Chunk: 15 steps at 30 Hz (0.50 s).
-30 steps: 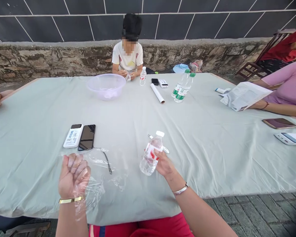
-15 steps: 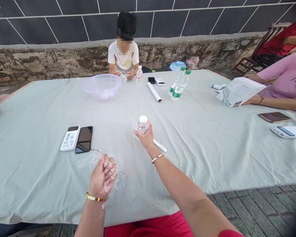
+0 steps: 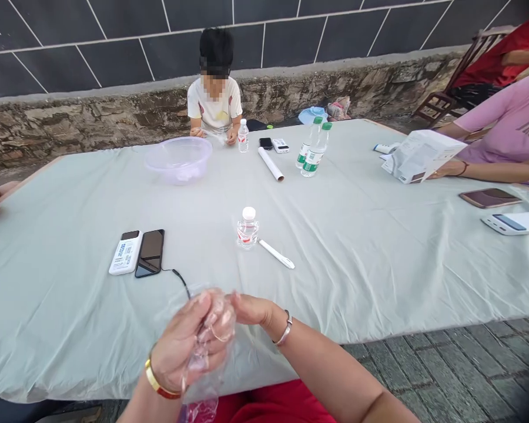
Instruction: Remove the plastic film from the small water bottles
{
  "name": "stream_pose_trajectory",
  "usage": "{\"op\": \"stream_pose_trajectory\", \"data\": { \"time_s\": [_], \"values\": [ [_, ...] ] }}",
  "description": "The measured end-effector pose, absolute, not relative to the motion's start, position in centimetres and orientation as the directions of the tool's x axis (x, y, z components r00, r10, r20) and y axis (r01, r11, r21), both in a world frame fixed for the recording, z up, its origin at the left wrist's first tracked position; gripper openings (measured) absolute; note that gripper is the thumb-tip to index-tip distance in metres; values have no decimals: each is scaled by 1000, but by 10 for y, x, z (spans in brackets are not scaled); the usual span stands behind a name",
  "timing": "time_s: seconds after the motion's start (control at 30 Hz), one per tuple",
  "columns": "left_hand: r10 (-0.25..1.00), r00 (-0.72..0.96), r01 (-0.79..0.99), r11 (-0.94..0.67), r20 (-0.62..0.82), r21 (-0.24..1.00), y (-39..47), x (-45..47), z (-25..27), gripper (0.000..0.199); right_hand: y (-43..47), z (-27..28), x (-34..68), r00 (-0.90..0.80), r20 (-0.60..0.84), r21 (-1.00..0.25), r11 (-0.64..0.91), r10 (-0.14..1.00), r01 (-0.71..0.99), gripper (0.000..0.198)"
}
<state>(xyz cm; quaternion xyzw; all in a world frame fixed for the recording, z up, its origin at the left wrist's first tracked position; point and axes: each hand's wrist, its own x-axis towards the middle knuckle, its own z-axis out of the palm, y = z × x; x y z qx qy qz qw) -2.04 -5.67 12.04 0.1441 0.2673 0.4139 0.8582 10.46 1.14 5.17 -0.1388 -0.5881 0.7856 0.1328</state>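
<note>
My left hand (image 3: 198,338) is closed around a crumpled sheet of thin clear plastic (image 3: 200,358), which trails below the wrist. Right beside it, my right hand (image 3: 252,309) reaches in from the right against the plastic. Its fingertips are hidden behind the film and the left hand, so I cannot tell whether they grip it. Farther up the table, a small clear water bottle (image 3: 247,230) with a white cap stands upright, touched by neither hand. A slim white stick-like item (image 3: 277,254) lies by its base.
A white power bank (image 3: 126,252) and a black phone (image 3: 150,252) lie at left, with a short black cable. Farther off are a lilac basin (image 3: 178,154), a white roll (image 3: 271,164) and two green-capped bottles (image 3: 314,154). A person at right holds a white box (image 3: 423,155).
My right hand has let go of the small bottle and come back to the plastic beside my left hand. The left hand, still holding the plastic, has shifted slightly right.
</note>
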Motion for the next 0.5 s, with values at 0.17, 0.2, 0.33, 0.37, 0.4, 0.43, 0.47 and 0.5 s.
{"op": "stream_pose_trajectory", "data": {
  "time_s": [0.17, 0.2, 0.33, 0.37, 0.4, 0.43, 0.47, 0.5],
  "values": [
    [879, 227, -523, 473, -419, 709, -39, -72, 111, 41, 1, 37, 144, -968, -248, -958, -158, 32, 240, 66],
    [884, 179, -468, 463, -433, 753, -35, -80, 105, 44, 1, 37, 151, -944, -312, -949, -84, 104, 304, 50],
    [887, -121, -89, 438, -446, 895, -24, -106, 78, 44, 7, 45, 169, -872, -409, -900, 39, 268, 434, 23],
    [890, -231, 19, 409, -394, 912, -24, -110, 73, 43, 9, 48, 172, -870, -405, -898, 58, 281, 437, 22],
    [898, -319, 119, 355, -303, 927, -25, -112, 71, 42, 12, 52, 172, -868, -394, -894, 95, 301, 439, 20],
    [915, -359, 217, 272, -182, 938, -27, -113, 70, 46, 15, 57, 172, -869, -377, -887, 146, 321, 438, 17],
    [940, -336, 317, 168, -55, 934, -29, -111, 71, 54, 18, 62, 171, -872, -357, -876, 202, 336, 437, 14],
    [970, -240, 416, 61, 45, 907, -32, -106, 72, 65, 20, 67, 169, -876, -338, -864, 255, 343, 433, 11]
  ]
}}
